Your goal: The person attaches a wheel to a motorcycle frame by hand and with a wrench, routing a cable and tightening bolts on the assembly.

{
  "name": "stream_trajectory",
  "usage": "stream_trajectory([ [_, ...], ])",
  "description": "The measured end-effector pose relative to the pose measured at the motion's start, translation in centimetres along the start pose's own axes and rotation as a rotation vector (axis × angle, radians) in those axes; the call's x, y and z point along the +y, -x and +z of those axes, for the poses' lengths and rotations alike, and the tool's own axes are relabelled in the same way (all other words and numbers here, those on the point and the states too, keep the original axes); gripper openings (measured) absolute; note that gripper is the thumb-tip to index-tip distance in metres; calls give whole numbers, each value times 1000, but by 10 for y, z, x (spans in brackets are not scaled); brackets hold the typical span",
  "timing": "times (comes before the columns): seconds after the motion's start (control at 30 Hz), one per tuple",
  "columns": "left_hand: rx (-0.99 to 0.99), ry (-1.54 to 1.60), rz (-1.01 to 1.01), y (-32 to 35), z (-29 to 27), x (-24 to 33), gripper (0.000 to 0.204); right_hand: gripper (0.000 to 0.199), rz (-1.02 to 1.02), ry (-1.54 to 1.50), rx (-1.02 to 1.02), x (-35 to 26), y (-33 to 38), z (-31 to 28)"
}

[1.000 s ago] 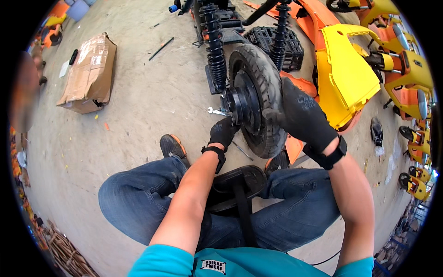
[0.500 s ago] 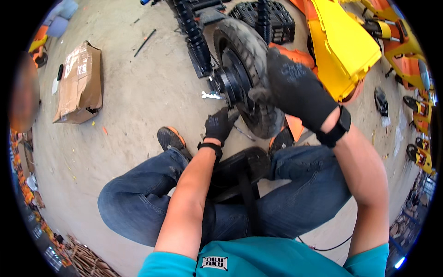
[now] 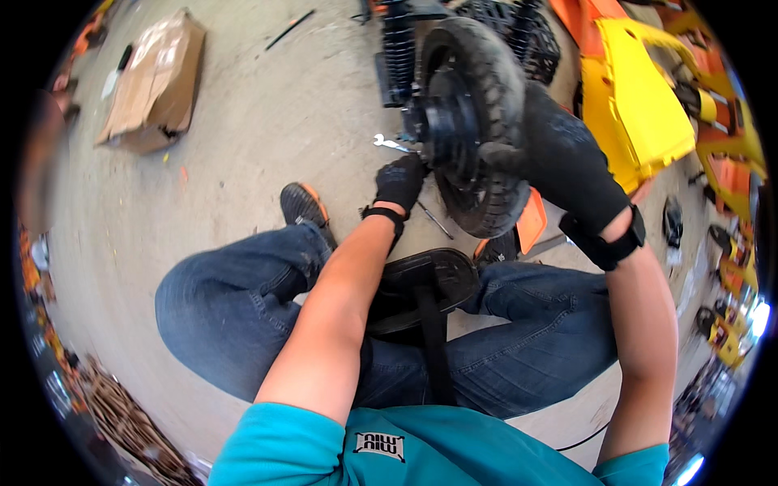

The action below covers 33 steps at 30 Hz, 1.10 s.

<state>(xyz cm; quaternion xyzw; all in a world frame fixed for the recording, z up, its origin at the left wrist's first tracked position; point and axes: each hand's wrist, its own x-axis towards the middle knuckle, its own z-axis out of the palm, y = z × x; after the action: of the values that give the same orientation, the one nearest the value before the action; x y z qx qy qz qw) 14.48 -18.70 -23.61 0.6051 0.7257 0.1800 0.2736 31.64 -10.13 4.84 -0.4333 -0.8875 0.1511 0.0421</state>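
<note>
Head view: my right hand (image 3: 571, 158) grasped the right side of the wheel (image 3: 478, 121), thumb across the tyre. My left hand (image 3: 401, 182) was curled just below the hub (image 3: 444, 131); I could not tell what its fingers held, if anything. The wheel stood straight ahead of me, and a wrench (image 3: 390, 143) jutted out to the left of it. I judged the step as hub work, one hand steadying the wheel; the next move seemed to call for a still tyre and a sure hold near the hub. Well left of the wheel sat a cardboard box (image 3: 156, 87), seemingly shut, contents hidden. Beyond the wheel, a black crate (image 3: 545, 55) was partly covered, its inside unreadable.
</note>
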Motion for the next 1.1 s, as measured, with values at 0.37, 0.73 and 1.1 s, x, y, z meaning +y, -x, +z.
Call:
stream_trajectory([
  [0.37, -111, 130, -188, 8, -33, 23, 24, 70, 56, -77, -29, -20, -6, -3],
  [0.73, -66, -68, -36, 25, 7, 7, 18, 79, 50, -23, -10, -20, -5, 1],
  [1.1, -56, -96, -22, 21, -8, 18, 33, 87, -91, 125, 110, 3, 6, 8],
])
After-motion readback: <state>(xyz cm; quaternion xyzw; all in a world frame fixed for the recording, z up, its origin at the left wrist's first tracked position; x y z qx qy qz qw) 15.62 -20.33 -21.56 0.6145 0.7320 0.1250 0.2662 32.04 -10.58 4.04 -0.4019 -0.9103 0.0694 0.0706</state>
